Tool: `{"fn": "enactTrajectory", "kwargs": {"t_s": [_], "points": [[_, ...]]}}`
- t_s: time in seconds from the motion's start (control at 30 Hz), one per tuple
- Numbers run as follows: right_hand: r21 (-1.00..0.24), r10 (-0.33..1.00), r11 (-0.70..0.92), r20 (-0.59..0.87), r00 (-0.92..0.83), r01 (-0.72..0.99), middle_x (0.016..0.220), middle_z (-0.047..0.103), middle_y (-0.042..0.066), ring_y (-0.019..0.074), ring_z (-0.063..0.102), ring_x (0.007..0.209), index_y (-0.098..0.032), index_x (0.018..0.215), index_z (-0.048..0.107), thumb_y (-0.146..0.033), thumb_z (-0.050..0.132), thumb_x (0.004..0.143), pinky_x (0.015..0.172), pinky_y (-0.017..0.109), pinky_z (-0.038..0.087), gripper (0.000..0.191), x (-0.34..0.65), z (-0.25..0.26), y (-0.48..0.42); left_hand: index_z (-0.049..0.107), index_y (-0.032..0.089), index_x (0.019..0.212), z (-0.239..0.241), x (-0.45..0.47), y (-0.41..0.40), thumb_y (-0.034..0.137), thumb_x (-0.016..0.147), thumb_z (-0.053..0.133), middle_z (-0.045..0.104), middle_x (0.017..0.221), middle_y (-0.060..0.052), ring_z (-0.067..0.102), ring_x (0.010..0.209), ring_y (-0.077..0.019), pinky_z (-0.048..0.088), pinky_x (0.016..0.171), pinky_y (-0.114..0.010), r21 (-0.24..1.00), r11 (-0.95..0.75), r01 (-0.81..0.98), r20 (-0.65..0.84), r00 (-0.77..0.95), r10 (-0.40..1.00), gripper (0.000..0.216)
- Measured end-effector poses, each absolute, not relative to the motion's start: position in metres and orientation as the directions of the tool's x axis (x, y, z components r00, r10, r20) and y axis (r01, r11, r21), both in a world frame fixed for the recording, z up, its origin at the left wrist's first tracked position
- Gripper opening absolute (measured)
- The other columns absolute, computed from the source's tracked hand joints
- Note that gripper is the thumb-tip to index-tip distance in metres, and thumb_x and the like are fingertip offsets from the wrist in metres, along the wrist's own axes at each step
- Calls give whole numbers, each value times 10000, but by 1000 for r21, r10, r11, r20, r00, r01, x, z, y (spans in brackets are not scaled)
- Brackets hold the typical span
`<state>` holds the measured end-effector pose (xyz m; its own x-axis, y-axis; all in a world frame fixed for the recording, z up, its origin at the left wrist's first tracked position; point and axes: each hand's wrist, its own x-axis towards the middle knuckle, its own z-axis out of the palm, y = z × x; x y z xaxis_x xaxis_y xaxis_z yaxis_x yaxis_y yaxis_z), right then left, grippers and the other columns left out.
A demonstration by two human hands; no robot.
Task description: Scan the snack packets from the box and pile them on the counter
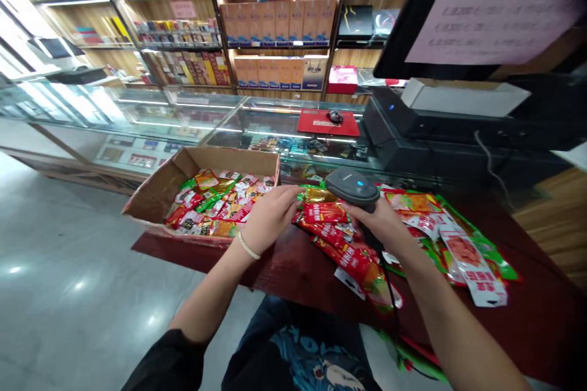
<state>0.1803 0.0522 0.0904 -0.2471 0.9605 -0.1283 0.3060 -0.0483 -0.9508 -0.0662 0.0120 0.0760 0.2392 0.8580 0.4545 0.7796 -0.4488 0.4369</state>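
My right hand [383, 226] is wrapped around the handle of a dark barcode scanner [352, 186], its blue light lit and its head tilted over the packets. Fingers curled together, my left hand [270, 217] grips the edge of a snack packet [320, 195] with green and gold wrapping; the fingertips are partly hidden. Several red snack packets [328, 214] lie in a loose pile between and below my hands. Left of my left hand stands an open cardboard box [151, 195] holding many more small red, white and green packets.
More packets [468, 256] spread over the dark red counter [298, 269] on the right. Behind is a glass display case [220, 116] with a red mouse pad [328, 124]. A monitor [394, 36] stands at upper right. The scanner's cable [389, 287] hangs down in front.
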Motion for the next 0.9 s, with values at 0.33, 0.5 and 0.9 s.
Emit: {"fn": "enactTrajectory", "kwargs": {"t_s": [0.33,0.5,0.9], "points": [[-930,885,10,-164,-436,369,439,536,-25,128,477,358,-222,636,541,-478,734,727,372,255,383,334,101,87,67,670,190,1088,71,-210,24,334,897,556,737,979,-78,675,891,-238,480,817,-313,328,-74,942,66,55,996,265],[-920,862,-13,-210,-462,392,442,539,-30,136,481,356,-228,655,531,-474,743,708,372,264,384,329,73,76,68,701,197,1068,54,-237,31,332,864,563,738,924,-88,675,823,-244,466,741,-292,264,-51,963,-137,90,987,280],[-934,856,-48,-221,-468,354,456,535,-44,121,480,358,-218,683,530,-481,755,705,379,241,372,347,60,69,68,713,157,972,-15,-217,76,413,641,772,737,988,-172,689,919,-299,496,812,-333,202,-100,974,-384,173,907,422]]}}
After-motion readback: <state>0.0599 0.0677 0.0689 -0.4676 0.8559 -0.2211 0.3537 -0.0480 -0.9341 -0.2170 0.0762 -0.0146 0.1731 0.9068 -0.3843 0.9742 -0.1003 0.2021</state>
